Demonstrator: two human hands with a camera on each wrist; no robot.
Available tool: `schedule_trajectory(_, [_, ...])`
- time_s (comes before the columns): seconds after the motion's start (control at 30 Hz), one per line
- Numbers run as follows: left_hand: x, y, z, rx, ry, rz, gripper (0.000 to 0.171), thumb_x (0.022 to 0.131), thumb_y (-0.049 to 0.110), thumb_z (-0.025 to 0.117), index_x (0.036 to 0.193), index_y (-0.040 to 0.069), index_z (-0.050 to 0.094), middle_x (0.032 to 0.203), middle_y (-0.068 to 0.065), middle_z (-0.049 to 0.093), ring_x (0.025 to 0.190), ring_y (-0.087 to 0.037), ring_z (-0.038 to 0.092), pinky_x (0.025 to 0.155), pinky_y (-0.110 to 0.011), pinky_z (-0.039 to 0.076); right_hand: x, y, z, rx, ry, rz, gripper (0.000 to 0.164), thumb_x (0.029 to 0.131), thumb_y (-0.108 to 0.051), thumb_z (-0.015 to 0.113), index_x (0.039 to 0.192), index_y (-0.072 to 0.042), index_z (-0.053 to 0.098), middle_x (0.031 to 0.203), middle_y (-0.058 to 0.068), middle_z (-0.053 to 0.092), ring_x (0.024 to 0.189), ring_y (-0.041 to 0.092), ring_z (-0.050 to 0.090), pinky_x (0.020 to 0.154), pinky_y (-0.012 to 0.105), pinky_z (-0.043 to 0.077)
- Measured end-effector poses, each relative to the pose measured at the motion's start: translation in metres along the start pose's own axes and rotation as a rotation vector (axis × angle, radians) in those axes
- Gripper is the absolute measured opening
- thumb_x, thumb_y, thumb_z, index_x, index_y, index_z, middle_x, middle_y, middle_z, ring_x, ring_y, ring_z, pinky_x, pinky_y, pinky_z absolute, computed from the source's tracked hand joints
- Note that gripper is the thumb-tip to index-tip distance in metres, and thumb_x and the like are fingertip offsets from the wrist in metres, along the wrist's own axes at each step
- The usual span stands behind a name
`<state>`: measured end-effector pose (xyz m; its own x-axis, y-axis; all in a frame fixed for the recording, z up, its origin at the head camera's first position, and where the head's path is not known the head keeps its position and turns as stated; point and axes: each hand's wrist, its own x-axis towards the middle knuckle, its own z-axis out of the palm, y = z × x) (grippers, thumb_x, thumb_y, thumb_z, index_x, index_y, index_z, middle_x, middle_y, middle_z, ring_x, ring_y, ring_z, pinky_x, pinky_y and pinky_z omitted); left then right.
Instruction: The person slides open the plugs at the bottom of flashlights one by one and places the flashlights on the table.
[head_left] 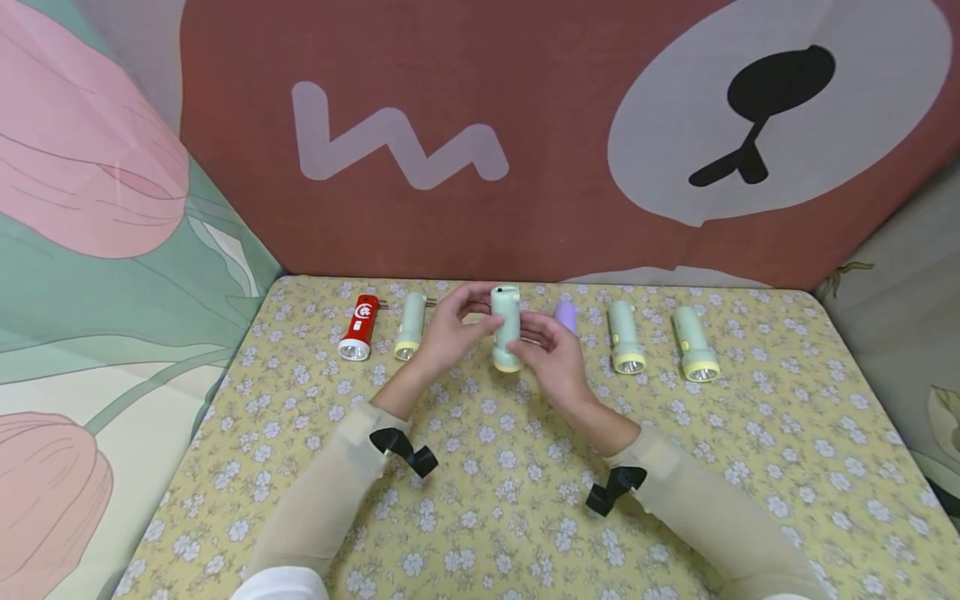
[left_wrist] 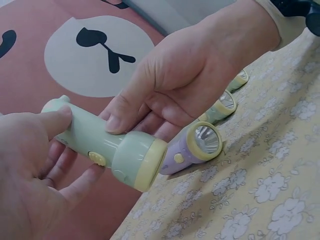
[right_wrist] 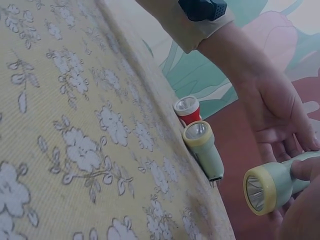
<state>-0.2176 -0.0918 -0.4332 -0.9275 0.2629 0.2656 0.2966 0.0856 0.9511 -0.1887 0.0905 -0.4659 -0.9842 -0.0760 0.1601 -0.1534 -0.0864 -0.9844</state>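
Note:
Between the two hands, a pale green flashlight (head_left: 506, 329) with a yellow lens ring is held up over the table, its lens end toward the person. My left hand (head_left: 456, 323) pinches it near the tail end, thumb on the body. From the other side my right hand (head_left: 553, 354) grips it lower down, thumb pressed on the barrel nearer the head. A yellow switch (left_wrist: 96, 158) shows on its side in the left wrist view, and its silver reflector (right_wrist: 255, 194) in the right wrist view. Just behind the right hand lies a purple flashlight (head_left: 566, 313), partly hidden in the head view.
Left of the hands lie a red flashlight (head_left: 359, 327) with a white head and another green flashlight (head_left: 411, 325), prongs showing at their tails. Two more, a green flashlight (head_left: 624, 336) and its outer neighbour flashlight (head_left: 694, 343), lie right. A flowered cloth (head_left: 480, 500) covers the table.

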Motion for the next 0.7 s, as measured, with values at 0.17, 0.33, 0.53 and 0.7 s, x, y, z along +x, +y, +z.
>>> schedule_trajectory(0.17, [-0.0009, -0.0029, 0.0020, 0.020, 0.017, 0.042, 0.046, 0.090, -0.010, 0.071, 0.134, -0.012, 0.054, 0.124, -0.030, 0.060, 0.111, -0.044, 0.060, 0.107, -0.055, 0.045, -0.0007, 0.0019, -0.0004, -0.008, -0.002, -0.005, 0.044, 0.087, 0.011, 0.074, 0.128, 0.010, 0.060, 0.127, 0.024, 0.065, 0.113, 0.024, 0.065, 0.100, 0.032, 0.055])
schedule_trajectory(0.33, [-0.0031, -0.0028, 0.0030, 0.017, 0.052, 0.074, 0.045, 0.089, -0.008, 0.074, 0.131, -0.010, 0.058, 0.120, -0.027, 0.062, 0.108, -0.040, 0.062, 0.103, -0.056, 0.048, -0.0015, 0.0019, -0.0006, -0.021, -0.013, -0.044, 0.046, 0.086, 0.013, 0.074, 0.129, 0.010, 0.058, 0.128, 0.024, 0.063, 0.113, 0.023, 0.064, 0.102, 0.035, 0.054])
schedule_trajectory(0.53, [-0.0047, 0.0000, 0.0028, -0.012, 0.043, 0.085, 0.041, 0.089, -0.008, 0.074, 0.127, -0.008, 0.060, 0.119, -0.022, 0.064, 0.104, -0.029, 0.063, 0.092, -0.044, 0.058, -0.0016, 0.0027, -0.0020, -0.036, -0.053, -0.107, 0.048, 0.087, 0.010, 0.074, 0.131, 0.009, 0.056, 0.129, 0.023, 0.062, 0.114, 0.024, 0.062, 0.103, 0.035, 0.053])
schedule_trajectory(0.7, [-0.0080, 0.0020, 0.0038, -0.007, 0.019, 0.084, 0.042, 0.088, -0.008, 0.074, 0.128, -0.007, 0.060, 0.117, -0.021, 0.064, 0.106, -0.028, 0.063, 0.087, -0.034, 0.061, -0.0016, 0.0050, -0.0042, -0.078, -0.073, -0.141, 0.049, 0.087, 0.008, 0.076, 0.132, 0.010, 0.056, 0.130, 0.023, 0.062, 0.115, 0.028, 0.062, 0.104, 0.034, 0.052])
